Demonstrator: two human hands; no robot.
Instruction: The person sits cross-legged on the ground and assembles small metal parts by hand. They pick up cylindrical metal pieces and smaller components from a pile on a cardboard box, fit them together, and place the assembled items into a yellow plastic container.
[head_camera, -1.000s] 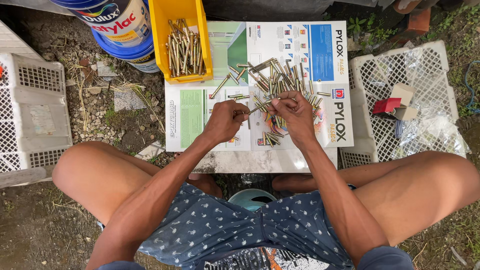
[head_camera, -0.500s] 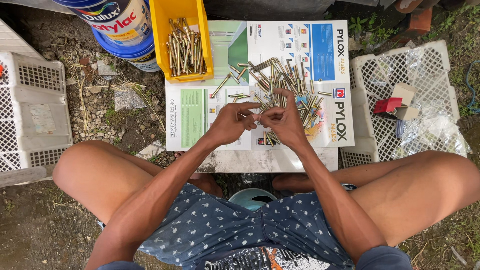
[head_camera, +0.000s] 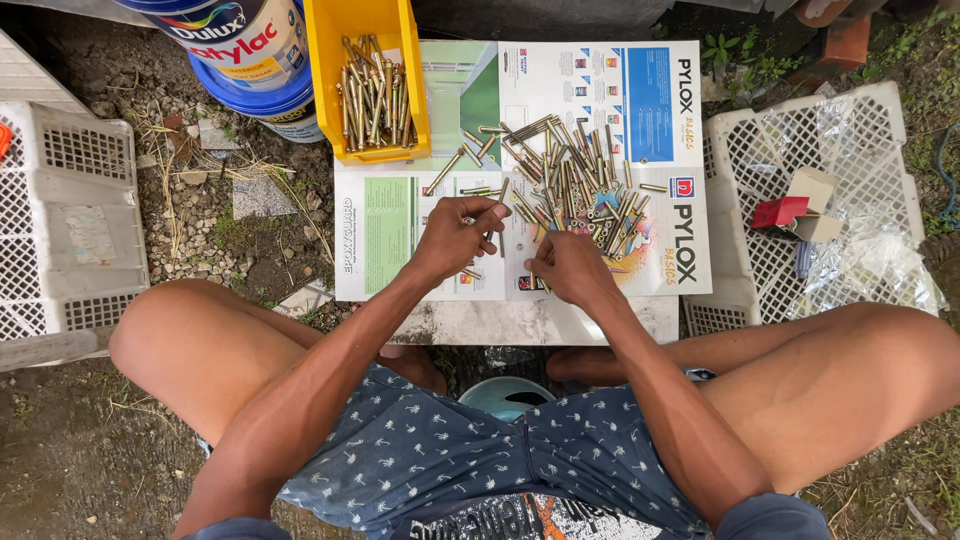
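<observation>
My left hand (head_camera: 455, 235) is closed around a brass-coloured bolt (head_camera: 501, 197) whose end sticks up past the fingers. My right hand (head_camera: 565, 268) rests fingers down on the printed paper sheets (head_camera: 395, 235), at the near edge of a loose pile of bolts (head_camera: 570, 185); whether it holds one I cannot tell. The sheets cover a low white slab between my bare knees. A yellow plastic bin (head_camera: 330, 90) with several bolts in it stands at the far left corner of the sheets.
Paint buckets (head_camera: 255, 55) stand beyond the bin at the far left. A white lattice crate (head_camera: 60, 220) lies left, another (head_camera: 850, 160) right, holding small boxes (head_camera: 800, 205) and clear bags. Dirt ground with stones and dry grass lies around.
My hands were joined over the pile working one bolt together. They have parted: the left moved left with the bolt, the right dropped toward the near edge of the pile.
</observation>
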